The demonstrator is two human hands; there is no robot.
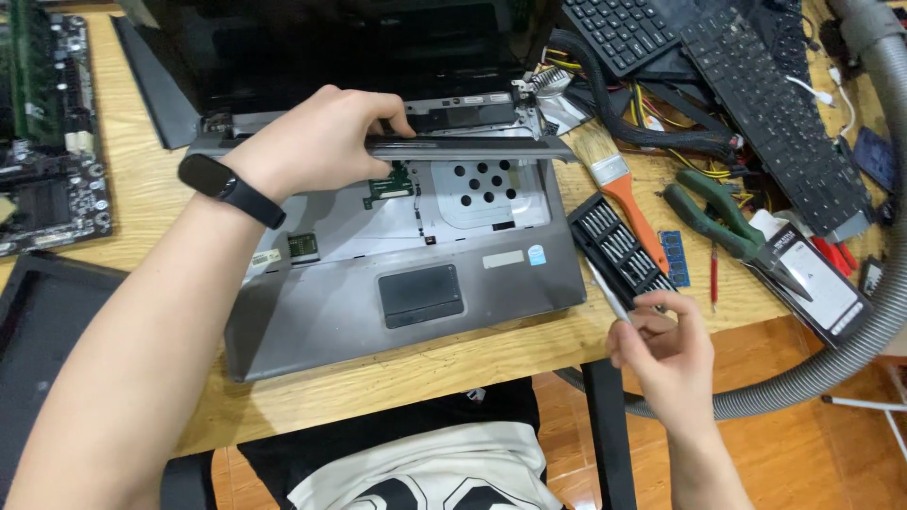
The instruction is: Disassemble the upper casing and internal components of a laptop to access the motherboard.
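We look down on a wooden desk (pixel 123 189) crowded with repair gear. Largest is a grey laptop (pixel 378 283) with its keyboard removed, bare metal tray showing above the touchpad, dark screen tilted back. A grey ribbed vacuum hose (pixel 879 312) curves down the right side. Two loose black keyboards (pixel 756 85) lie top right over tangled cables; a green circuit board (pixel 47 123) sits far left. Right of the laptop lie a paintbrush with an orange handle (pixel 619 189), green-handled pliers (pixel 718 212) and an open case of screwdriver bits (pixel 619 247).

Our left hand (pixel 316 142), a black band on its wrist, has its fingers curled tight around the long grey trim strip (pixel 472 147), lifted just above the hinge edge. Our right hand (pixel 661 345), off the desk's front edge, pinches a slim silver screwdriver (pixel 607 295) between its fingertips, just beside the bit case.
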